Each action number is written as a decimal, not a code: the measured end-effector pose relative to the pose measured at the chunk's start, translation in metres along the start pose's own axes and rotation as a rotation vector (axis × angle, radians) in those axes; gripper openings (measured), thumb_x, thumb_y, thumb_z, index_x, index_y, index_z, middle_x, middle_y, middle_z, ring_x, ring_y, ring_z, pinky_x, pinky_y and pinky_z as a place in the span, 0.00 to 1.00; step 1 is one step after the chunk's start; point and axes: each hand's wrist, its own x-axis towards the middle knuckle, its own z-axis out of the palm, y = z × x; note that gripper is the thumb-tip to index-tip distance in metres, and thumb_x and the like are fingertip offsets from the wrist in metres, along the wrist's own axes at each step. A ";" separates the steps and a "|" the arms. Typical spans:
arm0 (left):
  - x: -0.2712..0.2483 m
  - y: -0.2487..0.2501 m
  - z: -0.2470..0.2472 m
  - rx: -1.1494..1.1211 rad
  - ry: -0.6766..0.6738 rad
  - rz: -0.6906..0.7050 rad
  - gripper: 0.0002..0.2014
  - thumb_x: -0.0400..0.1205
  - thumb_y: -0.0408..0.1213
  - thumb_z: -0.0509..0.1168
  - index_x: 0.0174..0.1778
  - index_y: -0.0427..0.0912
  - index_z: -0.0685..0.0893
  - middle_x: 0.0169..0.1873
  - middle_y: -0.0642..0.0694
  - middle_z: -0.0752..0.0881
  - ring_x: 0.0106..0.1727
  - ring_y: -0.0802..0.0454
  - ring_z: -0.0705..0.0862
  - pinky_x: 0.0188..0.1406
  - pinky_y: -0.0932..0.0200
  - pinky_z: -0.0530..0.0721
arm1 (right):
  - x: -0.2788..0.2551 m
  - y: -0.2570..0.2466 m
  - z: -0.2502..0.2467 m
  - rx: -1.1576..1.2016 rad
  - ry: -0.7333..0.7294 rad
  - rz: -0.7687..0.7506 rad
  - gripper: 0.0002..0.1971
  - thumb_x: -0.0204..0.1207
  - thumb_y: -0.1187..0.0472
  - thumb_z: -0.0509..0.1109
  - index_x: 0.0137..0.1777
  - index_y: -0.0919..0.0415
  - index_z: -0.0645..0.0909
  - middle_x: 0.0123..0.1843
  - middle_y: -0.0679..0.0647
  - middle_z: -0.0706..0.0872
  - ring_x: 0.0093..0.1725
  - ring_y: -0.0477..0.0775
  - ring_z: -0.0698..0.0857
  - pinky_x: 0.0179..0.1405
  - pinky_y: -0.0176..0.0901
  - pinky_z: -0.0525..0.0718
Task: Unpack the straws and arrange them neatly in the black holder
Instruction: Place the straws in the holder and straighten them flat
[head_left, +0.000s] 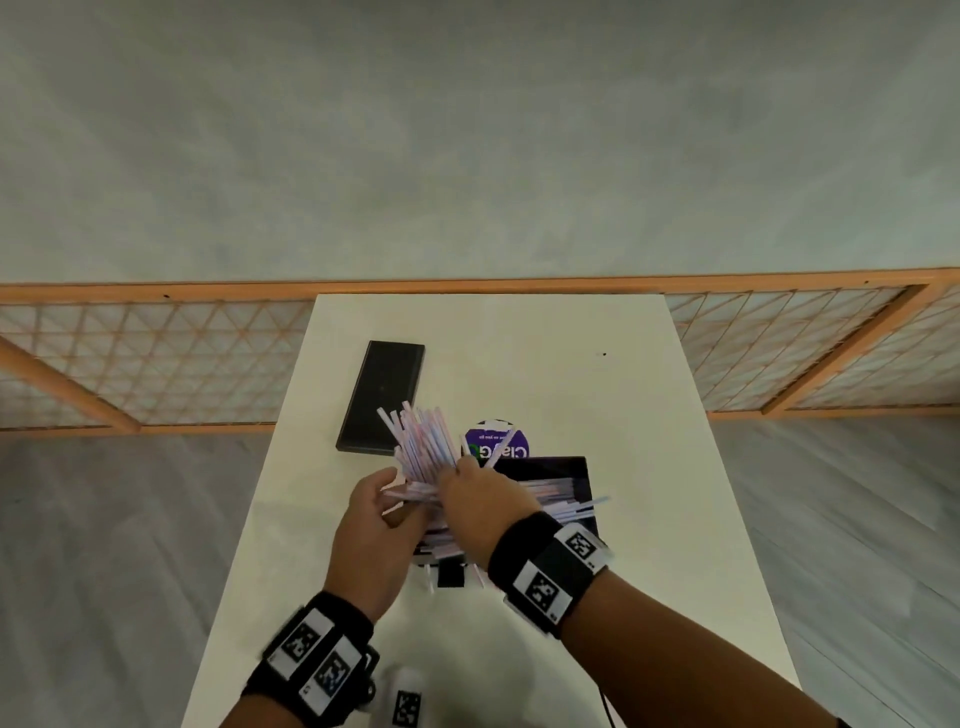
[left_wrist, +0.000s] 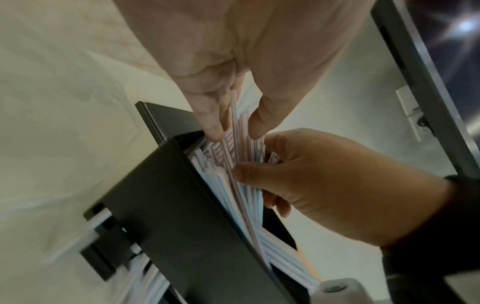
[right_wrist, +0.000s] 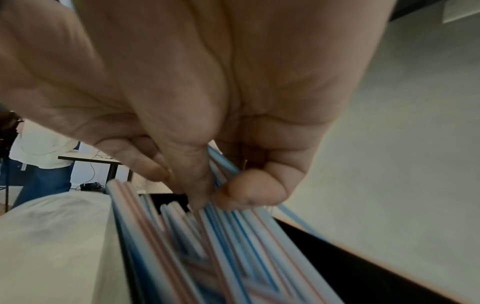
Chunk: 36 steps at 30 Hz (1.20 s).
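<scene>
A black holder (head_left: 582, 470) stands on the white table (head_left: 597, 374), with several striped white, blue and pink straws lying crosswise in it. A fanned bundle of straws (head_left: 423, 441) sticks up and to the left out of the holder. My left hand (head_left: 397, 491) pinches this bundle at the holder's left end; in the left wrist view its fingers (left_wrist: 213, 127) close on the straws (left_wrist: 235, 160) above the holder (left_wrist: 168, 205). My right hand (head_left: 460, 470) grips the same bundle from the right. In the right wrist view its thumb (right_wrist: 249, 191) presses straws (right_wrist: 207, 236) against the fingers.
A flat black rectangular piece (head_left: 382, 397) lies behind and left of the holder. A round purple label (head_left: 496, 441) shows just behind it. A white marker block (head_left: 405, 701) sits at the table's near edge. A wooden lattice rail (head_left: 156, 358) runs behind the table.
</scene>
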 end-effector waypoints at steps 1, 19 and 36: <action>-0.001 -0.001 -0.001 0.030 0.010 0.007 0.23 0.81 0.37 0.76 0.70 0.52 0.76 0.59 0.55 0.85 0.55 0.60 0.88 0.42 0.68 0.87 | 0.000 0.001 0.002 0.008 -0.002 0.031 0.13 0.88 0.65 0.55 0.68 0.66 0.73 0.64 0.64 0.78 0.56 0.63 0.86 0.51 0.51 0.85; 0.005 -0.013 0.000 0.531 -0.078 0.260 0.21 0.83 0.42 0.72 0.73 0.49 0.80 0.64 0.53 0.81 0.61 0.58 0.80 0.66 0.62 0.78 | -0.018 0.002 -0.004 0.041 0.042 0.061 0.12 0.82 0.69 0.61 0.64 0.65 0.75 0.61 0.64 0.79 0.54 0.63 0.84 0.49 0.52 0.86; 0.001 -0.011 0.005 0.882 -0.308 0.626 0.29 0.83 0.59 0.59 0.81 0.57 0.73 0.79 0.54 0.70 0.77 0.54 0.70 0.77 0.55 0.76 | -0.019 0.065 0.031 0.113 -0.128 0.031 0.17 0.87 0.47 0.55 0.68 0.48 0.80 0.59 0.58 0.85 0.56 0.63 0.85 0.56 0.58 0.84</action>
